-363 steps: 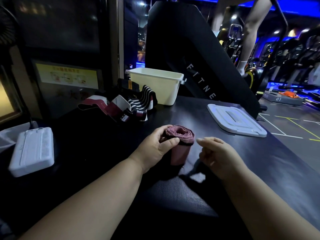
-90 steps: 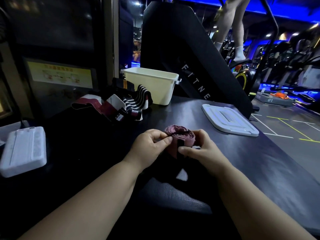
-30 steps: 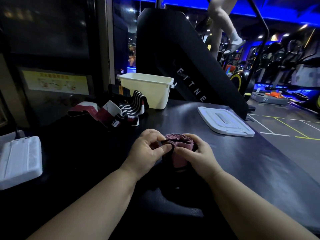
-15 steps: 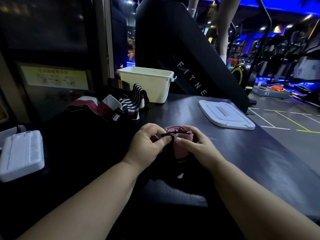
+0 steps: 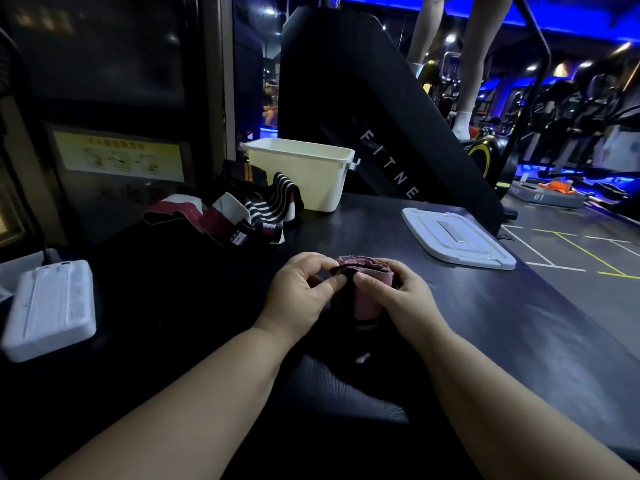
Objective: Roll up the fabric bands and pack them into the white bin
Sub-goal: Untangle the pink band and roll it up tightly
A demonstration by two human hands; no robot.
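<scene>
Right hand [image 5: 401,301] now on roll [image 5: 367,302] — base hidden

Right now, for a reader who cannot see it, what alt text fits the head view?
The left hand and right hand grip a rolled pink fabric band, held upright over a dark table. Behind it, loose striped bands lie beside an open white bin; a white lid lies to the right.

Forearms converging, left hand [image 5: 298,294] and right hand [image 5: 401,297] (thumbs nearly meeting) pinch the pink roll [image 5: 369,302].
</scene>
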